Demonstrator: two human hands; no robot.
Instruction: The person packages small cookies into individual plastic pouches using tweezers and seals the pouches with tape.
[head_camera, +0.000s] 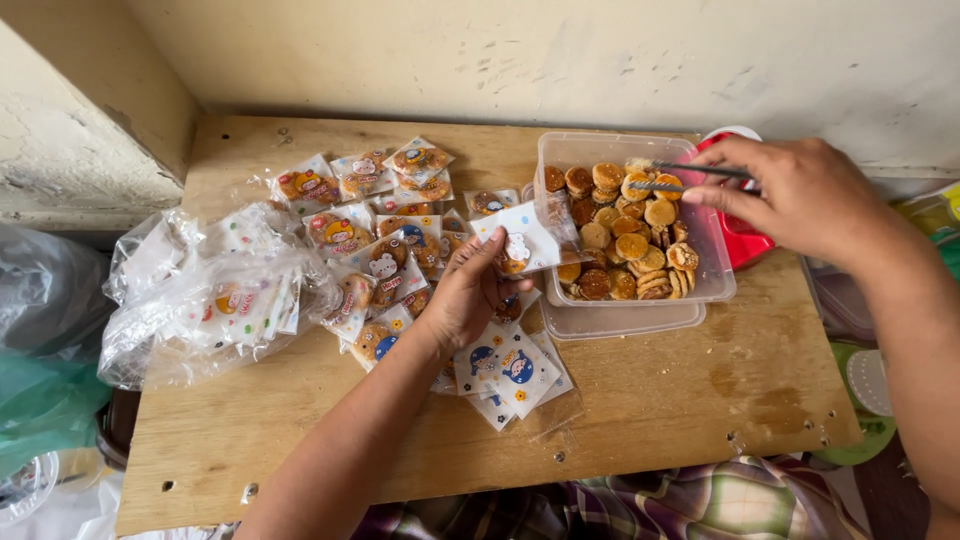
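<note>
Your plywood desk (640, 400) stands against a scuffed cream wall (560, 60). A clear bag of printed sachets (210, 300) lies at its left, filled packets (380, 215) beside it. Your right hand (800, 195) pinches tongs (690, 178) over the clear tub of small cookies (630, 225); your left hand (465, 295) clamps one white sachet (522, 240) just beside the tub.

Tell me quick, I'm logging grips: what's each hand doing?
Left hand: closed on a small printed bag.
Right hand: closed on metal tongs over the cookie container.
</note>
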